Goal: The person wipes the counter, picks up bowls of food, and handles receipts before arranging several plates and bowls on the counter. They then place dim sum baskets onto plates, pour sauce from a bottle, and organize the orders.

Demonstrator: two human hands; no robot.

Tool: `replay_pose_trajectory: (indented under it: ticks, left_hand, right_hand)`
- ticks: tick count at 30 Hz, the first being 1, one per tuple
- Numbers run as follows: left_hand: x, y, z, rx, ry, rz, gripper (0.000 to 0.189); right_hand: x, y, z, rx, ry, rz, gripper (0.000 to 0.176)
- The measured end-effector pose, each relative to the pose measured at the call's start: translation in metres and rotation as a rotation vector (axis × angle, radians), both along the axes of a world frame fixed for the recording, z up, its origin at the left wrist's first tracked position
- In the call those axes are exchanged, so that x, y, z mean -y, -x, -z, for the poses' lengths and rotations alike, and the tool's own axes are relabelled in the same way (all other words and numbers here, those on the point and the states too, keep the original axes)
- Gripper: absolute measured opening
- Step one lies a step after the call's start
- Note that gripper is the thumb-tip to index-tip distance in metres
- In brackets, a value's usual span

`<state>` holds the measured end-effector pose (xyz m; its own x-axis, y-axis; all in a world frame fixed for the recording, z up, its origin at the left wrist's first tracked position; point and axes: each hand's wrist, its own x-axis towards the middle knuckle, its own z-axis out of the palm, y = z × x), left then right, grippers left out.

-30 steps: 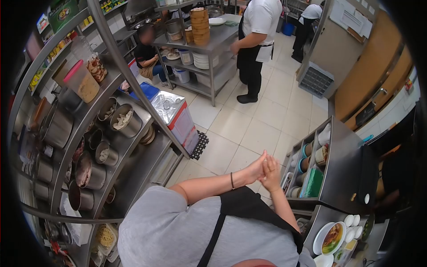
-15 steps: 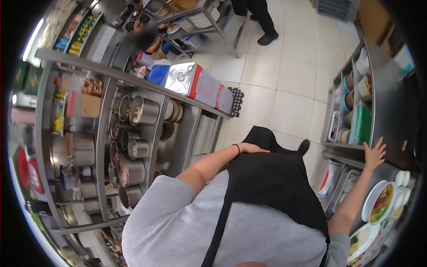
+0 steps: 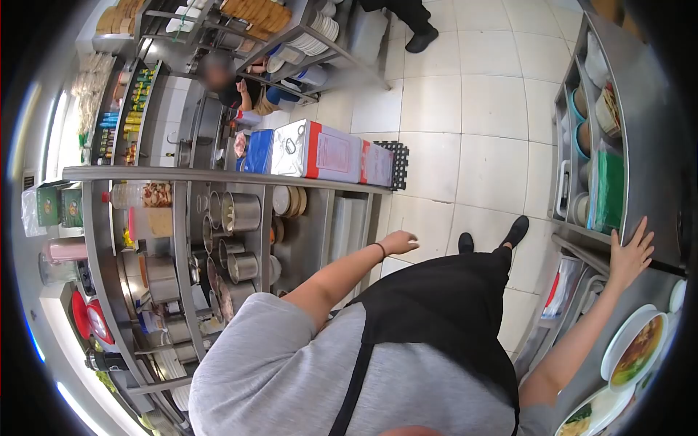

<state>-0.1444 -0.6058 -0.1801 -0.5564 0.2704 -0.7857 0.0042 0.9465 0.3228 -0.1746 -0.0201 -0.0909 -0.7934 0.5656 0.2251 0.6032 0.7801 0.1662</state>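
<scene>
My right hand (image 3: 631, 256) lies with its fingers spread on the edge of the steel cabinet top (image 3: 647, 123) at the right, apparently holding nothing. Near it, on the counter, stand a white bowl of food with broth and greens (image 3: 638, 349) and a white plate of food (image 3: 600, 410). My left hand (image 3: 398, 243), with a dark band at the wrist, hangs in the air beside the black apron (image 3: 436, 298). Its fingers are loosely stretched out and nothing shows in them. The steel shelf unit is to its left.
Steel pots (image 3: 241, 212) fill the shelf unit (image 3: 218, 174) at the left. Red-and-white tins (image 3: 334, 151) stand behind it near a black perforated mat (image 3: 399, 166). One person (image 3: 251, 91) is at the back left; another person's dark-trousered leg (image 3: 418, 29) shows on the tiled floor.
My left hand has come away from the apron front into the air. My right hand stays at the cabinet edge. The view has shifted, and both my shoes now show.
</scene>
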Motion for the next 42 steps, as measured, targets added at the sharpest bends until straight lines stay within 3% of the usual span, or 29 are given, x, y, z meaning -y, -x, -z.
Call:
replay_pose_trajectory:
  ticks: [6, 10, 14, 21, 26, 28, 29, 30, 31, 35, 42]
  left_hand:
    - [-0.077, 0.017, -0.025, -0.017, -0.183, -0.026, 0.035]
    - [-0.065, 0.011, -0.01, -0.026, -0.191, 0.041, 0.035]
    - [-0.008, 0.005, 0.034, -0.089, -0.086, 0.051, 0.032]
    - [0.051, -0.001, 0.038, -0.102, 0.06, -0.078, 0.034]
    - [0.046, -0.006, 0.047, -0.177, -0.023, 0.001, 0.029]
    - [0.041, 0.003, 0.073, -0.138, -0.012, 0.146, 0.03]
    - [0.031, 0.009, 0.066, -0.102, -0.024, 0.162, 0.031]
    - [0.01, 0.008, 0.023, -0.045, -0.074, 0.078, 0.031]
    - [0.034, 0.013, 0.13, -0.182, -0.141, 0.148, 0.031]
    - [-0.001, 0.037, 0.101, -0.119, -0.105, 0.208, 0.032]
    - [-0.039, 0.056, 0.089, -0.098, -0.072, 0.202, 0.032]
  right_hand:
    - [0.006, 0.0, -0.01, -0.019, 0.01, -0.027, 0.079]
    - [0.012, 0.0, -0.017, -0.003, 0.016, -0.014, 0.082]
    - [0.018, 0.0, -0.025, 0.0, 0.031, -0.004, 0.085]
    - [0.028, -0.002, -0.039, 0.007, 0.073, 0.025, 0.088]
    - [0.047, -0.004, -0.086, 0.044, 0.197, 0.032, 0.091]
    - [0.038, -0.011, -0.061, -0.079, 0.162, 0.022, 0.089]
    - [0.029, -0.013, -0.053, -0.11, 0.191, -0.023, 0.088]
    - [0.027, -0.015, -0.049, -0.133, 0.2, -0.009, 0.085]
    - [0.026, -0.016, -0.046, -0.132, 0.165, 0.031, 0.083]
    - [0.028, -0.02, -0.065, 0.069, 0.201, 0.06, 0.09]
    - [0.027, -0.021, -0.068, 0.082, 0.286, 0.054, 0.087]
